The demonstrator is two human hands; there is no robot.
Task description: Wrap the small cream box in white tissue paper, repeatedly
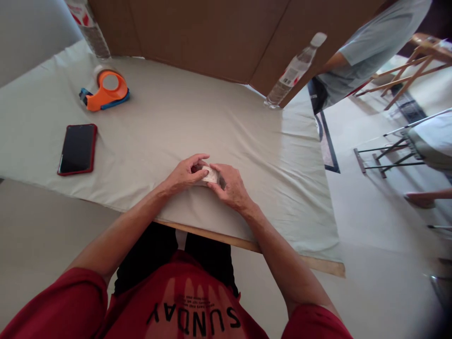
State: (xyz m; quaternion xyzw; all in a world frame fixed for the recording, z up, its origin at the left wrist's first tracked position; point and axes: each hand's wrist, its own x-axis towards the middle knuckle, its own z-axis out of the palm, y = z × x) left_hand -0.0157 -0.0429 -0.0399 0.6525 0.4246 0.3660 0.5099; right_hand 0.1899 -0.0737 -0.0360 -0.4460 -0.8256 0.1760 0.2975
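Between my two hands, near the table's front edge, is a small whitish object (pixel 211 174), perhaps a little packet or folded piece; its kind is too small to make out. My left hand (pixel 186 173) curls around its left side, with the thumb lying on it. From the right, my right hand (pixel 230 186) closes on it with thumb and fingers. The fingers hide part of the object. Both hands are low over the pale cloth (pixel 169 127) that covers the table.
A phone in a red case (pixel 77 149) and an orange tape dispenser (pixel 108 89) lie on the left. Water bottles (pixel 294 73) stand by a tall cardboard panel (pixel 197 37) at the back. Beyond it on the right is a person in a grey shirt (pixel 374 42), near folding stools (pixel 391 150).
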